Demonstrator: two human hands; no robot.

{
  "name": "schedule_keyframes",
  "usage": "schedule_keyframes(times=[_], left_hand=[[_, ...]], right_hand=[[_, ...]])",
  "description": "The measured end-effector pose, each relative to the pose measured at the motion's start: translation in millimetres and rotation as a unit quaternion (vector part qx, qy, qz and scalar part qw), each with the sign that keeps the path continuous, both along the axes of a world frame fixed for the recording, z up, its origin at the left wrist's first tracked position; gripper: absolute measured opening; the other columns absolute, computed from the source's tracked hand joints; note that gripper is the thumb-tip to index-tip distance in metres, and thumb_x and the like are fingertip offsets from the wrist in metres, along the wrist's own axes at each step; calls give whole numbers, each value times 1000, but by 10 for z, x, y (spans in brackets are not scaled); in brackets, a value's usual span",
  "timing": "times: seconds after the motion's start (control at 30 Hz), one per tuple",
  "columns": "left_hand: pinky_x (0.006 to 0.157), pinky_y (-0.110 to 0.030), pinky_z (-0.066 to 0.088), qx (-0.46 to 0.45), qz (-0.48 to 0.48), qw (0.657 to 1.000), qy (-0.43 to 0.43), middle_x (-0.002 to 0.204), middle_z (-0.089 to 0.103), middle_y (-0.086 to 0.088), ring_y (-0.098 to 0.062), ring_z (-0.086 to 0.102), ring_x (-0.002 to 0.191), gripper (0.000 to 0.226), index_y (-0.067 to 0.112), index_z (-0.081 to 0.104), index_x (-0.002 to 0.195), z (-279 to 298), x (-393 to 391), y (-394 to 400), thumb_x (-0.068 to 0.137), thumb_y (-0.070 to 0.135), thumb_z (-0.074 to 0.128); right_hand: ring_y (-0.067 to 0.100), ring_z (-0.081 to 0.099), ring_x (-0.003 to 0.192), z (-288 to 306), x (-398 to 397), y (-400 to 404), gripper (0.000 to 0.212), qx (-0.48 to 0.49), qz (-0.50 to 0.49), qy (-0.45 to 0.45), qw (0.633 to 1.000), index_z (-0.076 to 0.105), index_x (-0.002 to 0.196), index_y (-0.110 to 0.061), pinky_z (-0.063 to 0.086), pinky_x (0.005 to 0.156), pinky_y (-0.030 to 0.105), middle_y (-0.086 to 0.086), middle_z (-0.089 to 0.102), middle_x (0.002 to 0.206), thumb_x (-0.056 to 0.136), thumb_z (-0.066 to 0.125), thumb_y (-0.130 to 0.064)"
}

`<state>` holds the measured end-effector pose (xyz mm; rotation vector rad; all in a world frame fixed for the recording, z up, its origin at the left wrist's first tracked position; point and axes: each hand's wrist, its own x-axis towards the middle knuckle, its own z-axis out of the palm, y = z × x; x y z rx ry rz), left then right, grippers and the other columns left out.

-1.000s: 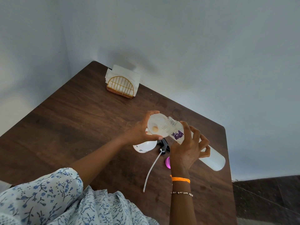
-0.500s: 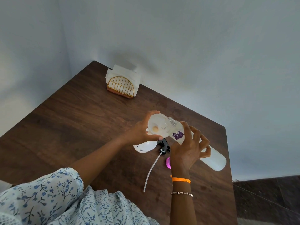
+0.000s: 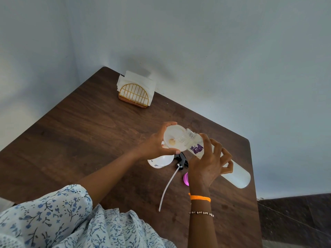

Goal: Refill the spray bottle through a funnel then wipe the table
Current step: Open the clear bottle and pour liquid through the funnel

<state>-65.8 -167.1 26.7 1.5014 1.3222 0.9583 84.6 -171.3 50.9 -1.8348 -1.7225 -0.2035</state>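
Note:
My left hand point(image 3: 154, 145) grips a translucent white funnel point(image 3: 174, 140) by its rim, above a rounded white spray bottle point(image 3: 160, 161) standing on the dark wooden table point(image 3: 89, 140). My right hand point(image 3: 207, 165) holds a long frosted refill bottle point(image 3: 238, 176) with a purple label, tilted so that its threaded open mouth rests over the funnel's edge. The black trigger spray head point(image 3: 181, 159) lies on the table beside the spray bottle, its white dip tube point(image 3: 168, 187) pointing toward me. The spray bottle's neck is hidden by my hand and the funnel.
A pink cap point(image 3: 186, 179) lies on the table, partly under my right wrist. A gold wire napkin holder point(image 3: 134, 94) with white napkins stands at the far corner by the wall. The table's right edge runs close to the refill bottle's base.

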Motion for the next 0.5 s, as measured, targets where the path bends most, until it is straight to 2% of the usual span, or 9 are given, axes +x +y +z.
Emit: schedule_keyframes(times=[0.2,0.3,0.43,0.5], left_hand=[[77,2,31,1,2,1000,1,144,30,4,-2,33,113,85,31,15,137,-13,1,4,76,24,74],[77,2,30,3,5,1000,2,144,30,3,-2,32,113,85,30,16,137,-16,0,0,76,24,74],[85,-9,35,4,5,1000,2,145,30,3,-2,32,114,85,30,15,137,-4,-2,-6,76,24,74],[85,-10,35,5,5,1000,2,144,30,3,-2,32,114,85,31,15,137,-5,-2,-5,76,24,74]], right_hand=[[30,36,118,-11,-5,3,67,0,-1,0,1000,61,113,-29,23,97,57,5,58,121,56,84,-2],[29,35,117,-13,-3,7,68,1,-1,-2,1000,60,113,-30,23,97,56,4,58,120,55,84,-2],[28,35,117,-18,-2,9,69,2,1,-3,1000,60,112,-30,24,96,56,4,58,120,55,84,-2],[28,35,117,-22,-1,10,68,3,1,-1,1000,60,112,-30,24,96,56,4,58,120,55,84,-2]])
